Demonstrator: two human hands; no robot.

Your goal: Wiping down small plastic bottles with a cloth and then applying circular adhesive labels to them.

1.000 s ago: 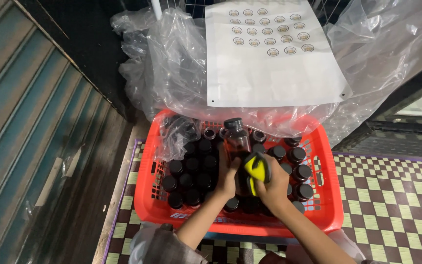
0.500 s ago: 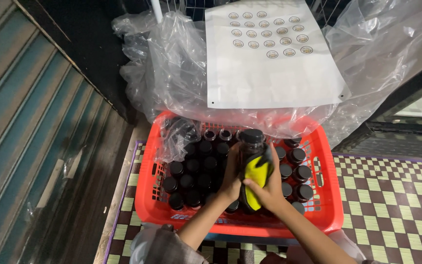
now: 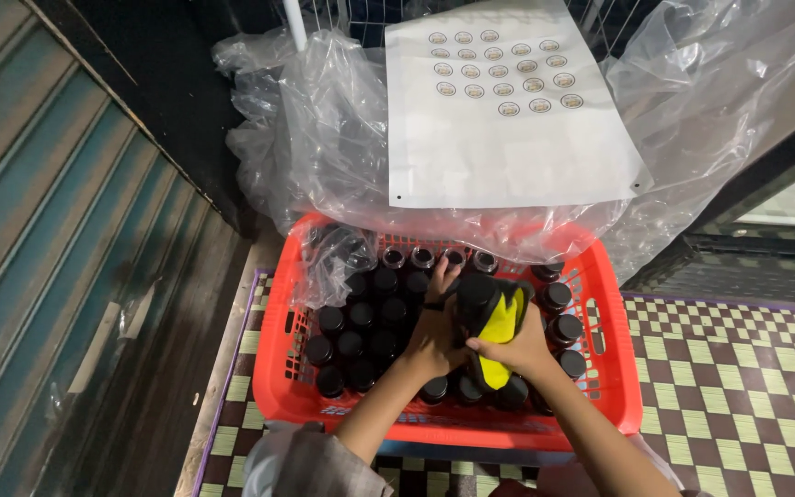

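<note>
L hand (image 3: pixel 434 333) fingers wrapped on bottle (image 3: pixel 473 296) | R hand (image 3: pixel 519 348) fingers pinching yellow cloth (image 3: pixel 499 324) vs bottle | over red crate (image 3: pixel 614 368)

Light falls from above and slightly ahead, brightest on the white sticker sheet (image 3: pixel 508 110), which is close to washed out. The clear plastic sheeting (image 3: pixel 324 138) around it throws scattered glare along its creases. The red crate (image 3: pixel 614 368) is evenly lit at its near rim, while the black-capped bottles (image 3: pixel 361 317) inside merge into shadow. The top left corner and right edge are dark. Focus is fairly sharp at centre, with lines bowing slightly toward the frame's edges.
</note>
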